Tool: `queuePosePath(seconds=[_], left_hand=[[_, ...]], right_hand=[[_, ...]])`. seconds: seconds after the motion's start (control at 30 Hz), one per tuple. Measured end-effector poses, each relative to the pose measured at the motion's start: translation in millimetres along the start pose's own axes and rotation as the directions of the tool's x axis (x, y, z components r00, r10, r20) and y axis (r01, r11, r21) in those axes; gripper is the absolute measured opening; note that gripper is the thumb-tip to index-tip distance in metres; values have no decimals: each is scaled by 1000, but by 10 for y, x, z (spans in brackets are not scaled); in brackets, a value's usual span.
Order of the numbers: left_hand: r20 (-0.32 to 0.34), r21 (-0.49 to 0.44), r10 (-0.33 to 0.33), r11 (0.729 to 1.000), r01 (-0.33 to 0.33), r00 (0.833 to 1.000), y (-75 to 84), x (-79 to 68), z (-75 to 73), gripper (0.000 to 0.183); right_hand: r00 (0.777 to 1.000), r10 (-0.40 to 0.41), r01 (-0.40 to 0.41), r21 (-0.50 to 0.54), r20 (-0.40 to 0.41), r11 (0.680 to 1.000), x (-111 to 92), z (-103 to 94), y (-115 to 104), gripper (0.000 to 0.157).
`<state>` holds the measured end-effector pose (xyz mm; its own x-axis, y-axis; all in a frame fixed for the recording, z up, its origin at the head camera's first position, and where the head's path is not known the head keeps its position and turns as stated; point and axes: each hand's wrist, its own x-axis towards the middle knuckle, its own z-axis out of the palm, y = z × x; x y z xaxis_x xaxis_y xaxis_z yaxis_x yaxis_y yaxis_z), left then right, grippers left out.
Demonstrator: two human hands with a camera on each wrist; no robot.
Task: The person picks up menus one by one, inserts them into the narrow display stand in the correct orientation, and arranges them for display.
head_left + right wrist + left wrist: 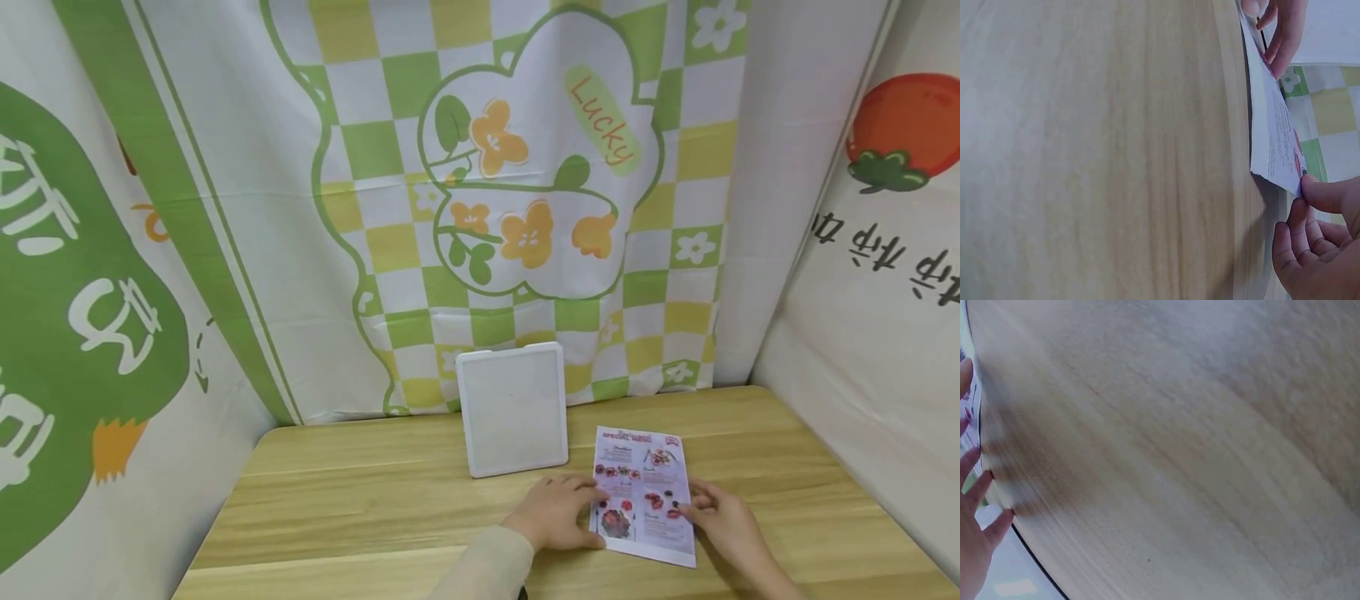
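Observation:
A printed menu sheet point(651, 487) headed "SPECIAL MENU", with food pictures, lies near the table's front right. My right hand point(723, 525) pinches its right edge, thumb on the printed face and curled fingers behind; in the right wrist view that corner of the menu point(1275, 144) is lifted off the wood. At the left edge, my left hand point(553, 510) rests with spread fingers, thumb and forefinger tips on the paper. The left wrist view catches only the fingers of this hand point(975, 519) at its border. Behind them leans a white rectangular board point(513, 410) with a rounded frame.
The wood-grain table point(345, 492) reaches back to a hanging cloth point(408, 242) with green and yellow checks and flowers. Printed fabric walls stand on both sides, the right one showing a tomato point(907, 125). The white board stands upright near the back edge.

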<state>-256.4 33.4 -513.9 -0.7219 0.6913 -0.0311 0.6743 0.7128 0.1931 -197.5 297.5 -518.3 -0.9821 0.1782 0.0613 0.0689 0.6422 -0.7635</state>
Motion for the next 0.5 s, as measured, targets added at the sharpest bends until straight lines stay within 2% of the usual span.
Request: queuePosePath(seconds=[0.13,0.33,0.5], left_hand=[[-51,-26,-61,998,60,997,-19,31,45,62],[-116,-45,-163,986,159,980,-13,45,54,58],[-142,-143,-245,964,225,959,30,42,35,56]], right_hand=[[1000,3,-3,-3,-17,1000,-11,9,14,44],[999,40,-40,35,-17,999,-8,27,13,42],[998,63,-61,81,-14,995,-11,40,2,37]])
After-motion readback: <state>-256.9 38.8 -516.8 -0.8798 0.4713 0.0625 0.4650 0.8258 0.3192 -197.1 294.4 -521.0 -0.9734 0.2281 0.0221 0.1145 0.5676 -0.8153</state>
